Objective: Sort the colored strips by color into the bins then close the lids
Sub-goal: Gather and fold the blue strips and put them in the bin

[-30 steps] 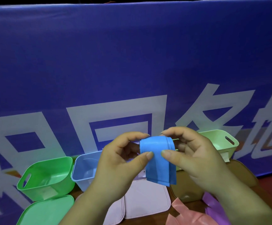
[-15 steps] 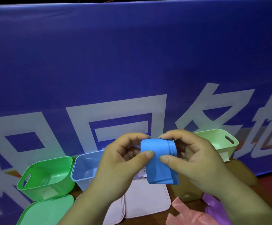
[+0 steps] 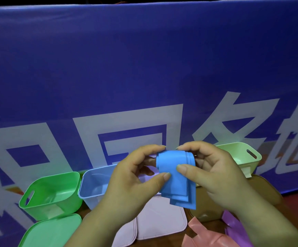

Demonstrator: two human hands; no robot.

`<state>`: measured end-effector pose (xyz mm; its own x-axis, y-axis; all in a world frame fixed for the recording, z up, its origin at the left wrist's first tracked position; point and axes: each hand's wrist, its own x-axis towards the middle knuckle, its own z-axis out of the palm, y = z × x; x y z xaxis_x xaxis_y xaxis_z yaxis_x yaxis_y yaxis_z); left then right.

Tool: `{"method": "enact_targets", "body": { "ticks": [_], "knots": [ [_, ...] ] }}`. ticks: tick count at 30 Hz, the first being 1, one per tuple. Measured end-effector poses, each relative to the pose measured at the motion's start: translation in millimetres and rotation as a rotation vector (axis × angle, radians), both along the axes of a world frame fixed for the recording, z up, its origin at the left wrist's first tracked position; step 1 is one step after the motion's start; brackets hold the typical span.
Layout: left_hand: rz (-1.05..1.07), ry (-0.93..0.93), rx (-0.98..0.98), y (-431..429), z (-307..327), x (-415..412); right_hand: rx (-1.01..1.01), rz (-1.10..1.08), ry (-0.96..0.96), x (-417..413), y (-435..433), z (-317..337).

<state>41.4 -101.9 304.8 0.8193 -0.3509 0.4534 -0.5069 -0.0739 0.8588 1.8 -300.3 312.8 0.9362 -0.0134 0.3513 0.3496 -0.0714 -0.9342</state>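
Holding the blue strip (image 3: 175, 177): left hand (image 3: 135, 177) and right hand (image 3: 215, 175) both pinch its folded top, thumbs in front, fingers curled behind, up above the table (image 3: 295, 202).
Strip axis: 1 layered fold, long axis hanging straight down, loose ends lowest.
Blue bin (image 3: 94, 186): open at the table's back edge, down and left of the strip; left hand sits nearer.
Coming move: looks like a short carry left and down.

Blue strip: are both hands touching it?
Touching. The head view shows the left hand and right hand pinching the folded blue strip, thumbs on its front, fingers over its top.
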Motion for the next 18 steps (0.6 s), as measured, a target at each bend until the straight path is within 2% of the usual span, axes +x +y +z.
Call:
{"method": "enact_targets", "body": {
  "ticks": [11, 18],
  "knots": [
    [-0.014, 0.071, -0.089, -1.7, -2.0, 0.1, -0.045, -0.015, 0.031, -1.3, -1.0, 0.1],
    [-0.023, 0.132, -0.162, -3.7, 1.8, -0.2, -0.120, -0.025, -0.053, -2.6, -4.8, 0.4]
  ]
}}
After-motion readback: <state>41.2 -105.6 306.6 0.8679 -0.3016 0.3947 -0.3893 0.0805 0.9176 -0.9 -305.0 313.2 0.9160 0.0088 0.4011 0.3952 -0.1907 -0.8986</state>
